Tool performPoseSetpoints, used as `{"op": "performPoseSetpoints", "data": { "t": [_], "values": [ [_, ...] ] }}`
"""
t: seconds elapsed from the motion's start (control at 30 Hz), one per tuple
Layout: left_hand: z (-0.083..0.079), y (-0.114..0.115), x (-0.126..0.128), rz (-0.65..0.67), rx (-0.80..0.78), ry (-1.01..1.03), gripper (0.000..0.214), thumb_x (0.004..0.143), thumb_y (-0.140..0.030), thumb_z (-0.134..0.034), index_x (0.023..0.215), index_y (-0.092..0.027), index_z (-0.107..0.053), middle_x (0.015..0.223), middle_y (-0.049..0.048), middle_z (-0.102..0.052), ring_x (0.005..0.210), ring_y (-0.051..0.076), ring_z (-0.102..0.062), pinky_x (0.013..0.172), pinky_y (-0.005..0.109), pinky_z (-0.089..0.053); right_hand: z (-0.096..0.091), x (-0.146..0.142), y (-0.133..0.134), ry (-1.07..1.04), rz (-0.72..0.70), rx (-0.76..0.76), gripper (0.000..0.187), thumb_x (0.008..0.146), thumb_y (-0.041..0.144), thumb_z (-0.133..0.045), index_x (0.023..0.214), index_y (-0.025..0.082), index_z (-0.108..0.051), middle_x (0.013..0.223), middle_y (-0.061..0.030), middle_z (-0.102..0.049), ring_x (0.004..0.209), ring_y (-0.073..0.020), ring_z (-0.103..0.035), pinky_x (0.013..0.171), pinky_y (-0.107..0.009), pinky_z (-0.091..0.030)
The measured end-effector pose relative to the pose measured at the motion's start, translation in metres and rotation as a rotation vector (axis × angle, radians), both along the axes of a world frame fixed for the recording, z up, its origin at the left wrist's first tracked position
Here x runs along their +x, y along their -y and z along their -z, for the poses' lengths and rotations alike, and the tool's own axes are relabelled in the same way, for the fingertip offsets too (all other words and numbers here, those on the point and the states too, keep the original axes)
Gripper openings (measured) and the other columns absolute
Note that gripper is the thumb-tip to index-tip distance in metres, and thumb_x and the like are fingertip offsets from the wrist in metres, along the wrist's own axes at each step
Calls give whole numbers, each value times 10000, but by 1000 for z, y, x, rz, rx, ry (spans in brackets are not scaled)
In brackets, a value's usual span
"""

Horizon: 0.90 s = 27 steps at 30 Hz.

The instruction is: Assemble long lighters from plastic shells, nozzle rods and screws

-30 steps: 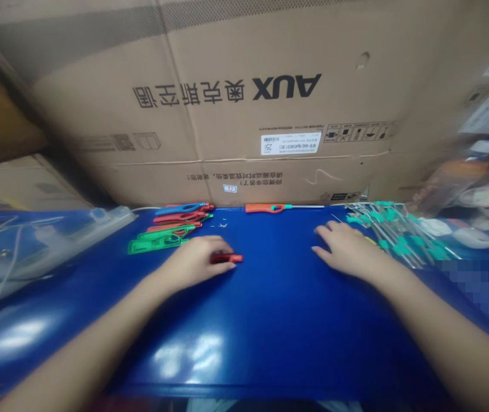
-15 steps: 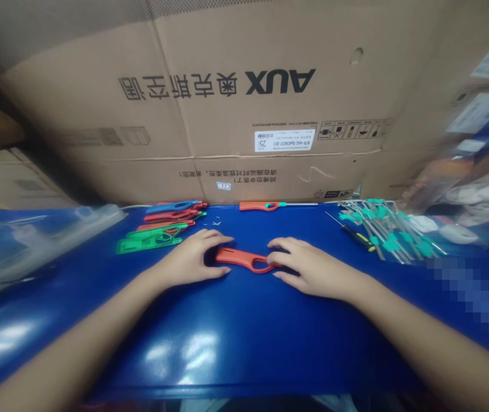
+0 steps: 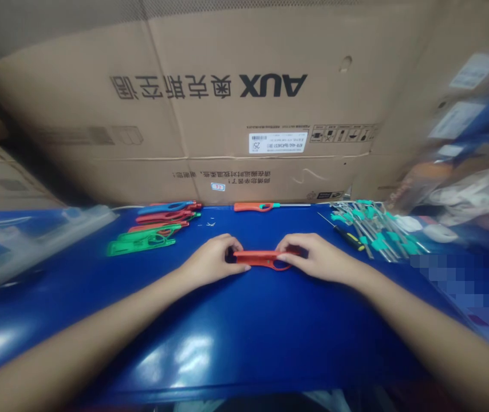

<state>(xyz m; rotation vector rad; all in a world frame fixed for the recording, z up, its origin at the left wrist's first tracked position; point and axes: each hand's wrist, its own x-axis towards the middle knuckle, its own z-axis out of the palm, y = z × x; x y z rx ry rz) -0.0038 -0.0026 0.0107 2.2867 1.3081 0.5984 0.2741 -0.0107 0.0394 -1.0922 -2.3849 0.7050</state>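
Observation:
An orange-red lighter handle shell (image 3: 258, 259) is tilted up on its edge between my hands, its hollow side partly showing and its finger loop to the right. Thumb and fingers of my left hand (image 3: 214, 257) close on the shell's left end. My right hand (image 3: 313, 256) pinches the other end by the loop, covering part of it. Beyond my hands, an orange gas lighter (image 3: 253, 206) with a metal tube lies by the cardboard.
Coloured handle shells (image 3: 152, 229) are stacked at the back left. A yellow-black screwdriver (image 3: 350, 236) lies beside a pile of metal tubes with teal parts (image 3: 382, 232). Clear plastic bags (image 3: 34, 240) lie on the left. Upright cardboard (image 3: 210, 126) borders the blue table (image 3: 236, 337).
Both hands have closed on the orange-red shell, which has turned from lying flat to showing its hollow side. The whole view has shifted slightly.

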Motion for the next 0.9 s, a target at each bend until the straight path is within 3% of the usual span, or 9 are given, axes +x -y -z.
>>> {"op": "performPoseSetpoints", "data": {
  "t": [0.1,0.17,0.4,0.6,0.77,0.9],
  "values": [
    [4,-2,4,-7,34,0,345,747,-473,-798,893,-192,-662,882,26,-649,792,209,-591,681,304,-447,4,3,-4,-105,171,51,205,977,347,-565,890,207,-688,898,-26,-732,812,-177,-652,749,-298,-467],
    [8,0,4,-16,81,-1,357,777,-501,-770,900,-189,-646,878,30,-634,820,221,-580,709,320,-446,5,6,-5,-112,201,70,232,978,342,-555,850,199,-687,859,-27,-726,779,-172,-642,720,-290,-455],
    [17,5,2,0,175,-31,318,838,-476,-718,1004,-214,-645,969,34,-639,910,234,-577,791,361,-468,4,16,3,217,-141,63,209,961,281,-570,798,181,-654,754,-1,-628,638,-117,-525,595,-254,-352],
    [8,10,2,67,262,58,256,888,-397,-681,1068,-220,-638,1094,43,-643,1039,234,-573,935,397,-464,1,16,5,317,-114,154,199,889,325,-673,790,185,-572,832,10,-601,644,-108,-501,585,-251,-338],
    [-1,18,3,313,254,0,222,912,-266,-617,1130,-236,-643,1133,39,-671,1084,225,-593,983,409,-439,4,16,4,259,-131,175,259,891,330,-684,1121,227,-627,1127,-31,-634,797,-140,-597,671,-257,-421],
    [1,19,4,366,245,-40,293,898,-182,-564,1177,-235,-635,1162,50,-675,1084,229,-603,965,410,-453,10,13,3,249,-143,164,125,943,279,-616,1052,225,-646,1061,-19,-659,774,-136,-600,673,-257,-423]
  ]
}}
